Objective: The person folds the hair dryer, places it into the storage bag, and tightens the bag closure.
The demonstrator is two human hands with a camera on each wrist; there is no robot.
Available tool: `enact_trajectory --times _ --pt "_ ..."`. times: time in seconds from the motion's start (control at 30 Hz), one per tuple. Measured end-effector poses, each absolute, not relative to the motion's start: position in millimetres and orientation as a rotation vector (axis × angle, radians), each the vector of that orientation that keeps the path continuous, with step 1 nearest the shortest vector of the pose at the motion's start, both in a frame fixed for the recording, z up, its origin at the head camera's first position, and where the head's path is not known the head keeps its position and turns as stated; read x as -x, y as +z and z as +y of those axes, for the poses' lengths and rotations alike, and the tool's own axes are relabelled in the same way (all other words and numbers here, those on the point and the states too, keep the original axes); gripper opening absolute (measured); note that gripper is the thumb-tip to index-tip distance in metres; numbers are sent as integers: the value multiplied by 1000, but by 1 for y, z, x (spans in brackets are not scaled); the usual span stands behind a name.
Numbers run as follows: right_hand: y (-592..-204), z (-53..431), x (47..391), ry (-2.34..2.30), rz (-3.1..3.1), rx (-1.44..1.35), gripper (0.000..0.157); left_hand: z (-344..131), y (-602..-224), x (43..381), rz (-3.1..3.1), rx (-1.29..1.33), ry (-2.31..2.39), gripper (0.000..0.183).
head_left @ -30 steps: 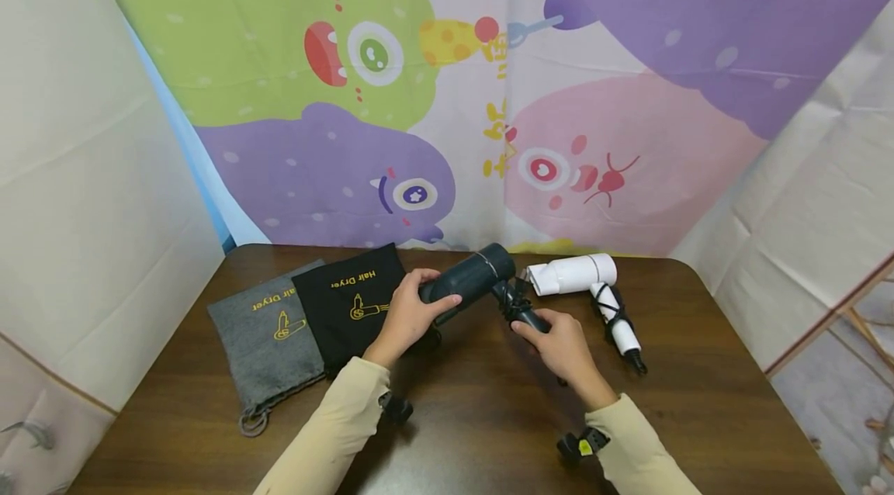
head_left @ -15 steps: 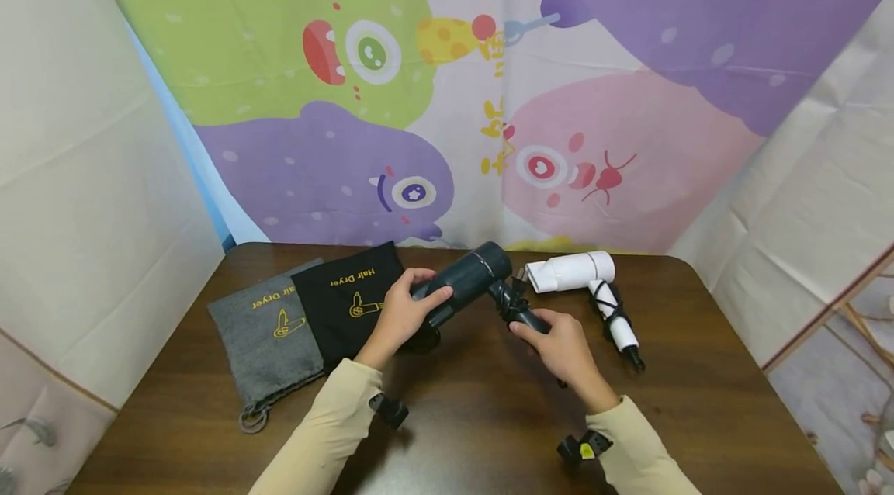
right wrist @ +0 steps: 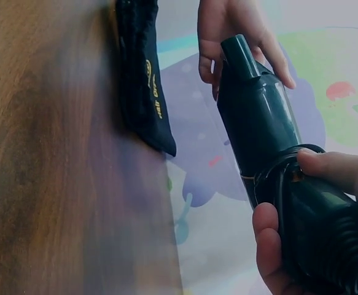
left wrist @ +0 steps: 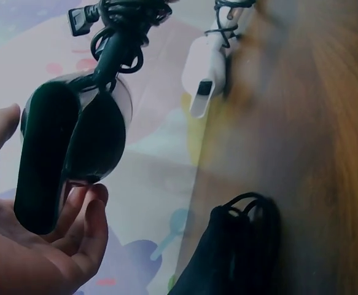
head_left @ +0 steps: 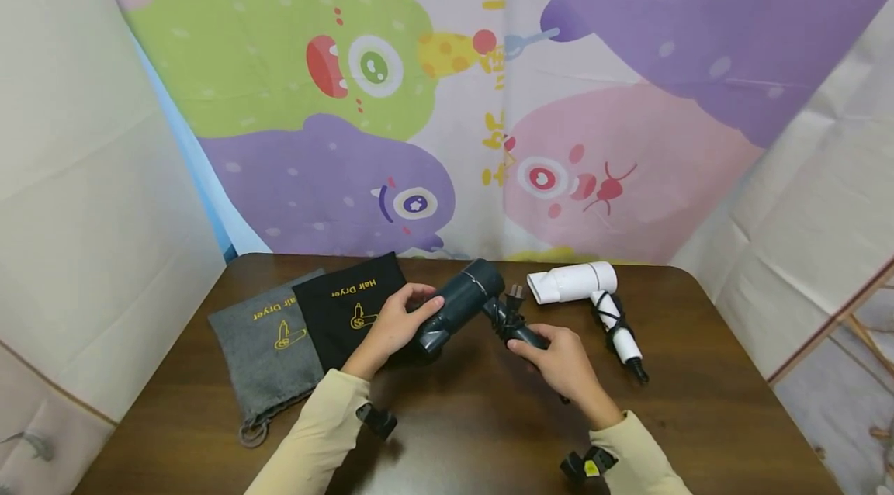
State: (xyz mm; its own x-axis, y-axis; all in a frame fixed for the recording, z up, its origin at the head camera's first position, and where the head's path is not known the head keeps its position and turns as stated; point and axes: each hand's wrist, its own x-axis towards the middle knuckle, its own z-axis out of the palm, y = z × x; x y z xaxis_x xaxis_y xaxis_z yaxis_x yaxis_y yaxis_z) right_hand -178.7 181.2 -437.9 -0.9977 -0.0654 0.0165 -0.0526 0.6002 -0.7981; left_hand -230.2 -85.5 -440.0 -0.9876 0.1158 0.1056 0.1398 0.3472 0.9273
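Observation:
A dark green hair dryer (head_left: pixel 461 301) is held over the table's middle, its barrel tilted with the nozzle end toward the lower left. My left hand (head_left: pixel 396 324) holds the nozzle end, thumb on one side and fingers on the other. In the left wrist view the flat nozzle (left wrist: pixel 46 160) faces the camera between thumb and fingers. My right hand (head_left: pixel 559 359) grips the handle, with thumb and fingertips around it in the right wrist view. A black cord (right wrist: pixel 283 178) is wound around the handle, and its plug (head_left: pixel 515 295) sticks up beside the barrel.
A white hair dryer (head_left: pixel 573 282) with a corded handle lies at the table's back right. To the left, a black drawstring pouch (head_left: pixel 335 324) overlaps a grey one (head_left: pixel 258 355); both are printed "Hair Dryer". A cartoon-patterned cloth (head_left: pixel 475 91) hangs behind the wooden table (head_left: pixel 461 441).
The dark dryer's nozzle end has swung down and to the left, and the left hand moved with it. The plug now stands more clear of the barrel. The right hand keeps its grip.

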Motion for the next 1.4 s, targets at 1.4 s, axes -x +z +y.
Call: enact_trajectory --times 1.4 --pt "-442 169 170 -1377 2737 274 40 -80 -432 226 -2956 414 -1652 76"
